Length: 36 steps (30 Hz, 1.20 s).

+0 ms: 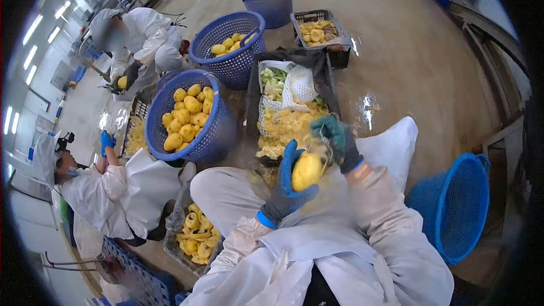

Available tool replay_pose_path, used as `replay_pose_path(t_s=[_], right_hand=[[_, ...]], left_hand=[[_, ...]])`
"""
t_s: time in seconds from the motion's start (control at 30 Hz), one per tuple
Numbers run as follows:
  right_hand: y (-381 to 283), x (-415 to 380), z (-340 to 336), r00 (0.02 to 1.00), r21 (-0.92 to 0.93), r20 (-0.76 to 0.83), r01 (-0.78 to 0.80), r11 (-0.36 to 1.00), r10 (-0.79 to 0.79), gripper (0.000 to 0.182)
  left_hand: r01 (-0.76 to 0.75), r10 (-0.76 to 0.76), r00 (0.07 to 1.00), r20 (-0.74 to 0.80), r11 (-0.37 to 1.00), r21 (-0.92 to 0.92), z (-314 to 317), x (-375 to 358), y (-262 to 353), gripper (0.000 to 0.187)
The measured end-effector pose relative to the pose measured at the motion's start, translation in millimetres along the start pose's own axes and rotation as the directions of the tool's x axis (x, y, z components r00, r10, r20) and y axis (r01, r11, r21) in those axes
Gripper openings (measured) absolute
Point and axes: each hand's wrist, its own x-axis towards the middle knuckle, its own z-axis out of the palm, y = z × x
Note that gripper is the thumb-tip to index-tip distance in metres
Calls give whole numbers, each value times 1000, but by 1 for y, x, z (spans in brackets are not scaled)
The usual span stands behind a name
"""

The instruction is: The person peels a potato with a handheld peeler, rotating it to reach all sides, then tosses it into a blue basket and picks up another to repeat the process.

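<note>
A yellow peeled fruit or tuber (307,171) rests in my left hand (288,190), which wears a blue and grey glove with the fingers wrapped round it. Just right of it, my right hand (339,143), in a green and dark glove, is closed on a thin tool whose blurred end lies against the yellow piece. Both hands are above my lap. Beyond them a crate (334,88) holds yellow peelings (292,124), a white mesh (299,84) and green scraps.
Blue baskets of yellow pieces (226,130) (258,59) (279,11) stand ahead. A blue basket (463,209) is at my right. Crates with pieces (198,235) (317,33) lie left and ahead. Two co-workers (107,192) (150,31) sit at left, one holding a yellow piece.
</note>
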Motion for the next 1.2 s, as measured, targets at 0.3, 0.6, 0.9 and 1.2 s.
replay_pose_path(t_s=[0.3,0.6,0.9,1.2], right_hand=[[-11,-1,4,948,428,-204,-138,893,244,28],[10,0,-1,950,541,-208,-87,837,233,32],[-34,6,3,908,721,-241,-69,689,343,36],[-21,-1,-4,932,512,-332,50,857,144,20]], left_hand=[[297,-304,951,63,833,-466,0,-3,-2,79],[342,-339,928,152,621,-705,0,-1,1,88],[377,-355,909,218,475,-795,0,2,6,81],[403,-394,895,209,511,-759,2,0,15,78]])
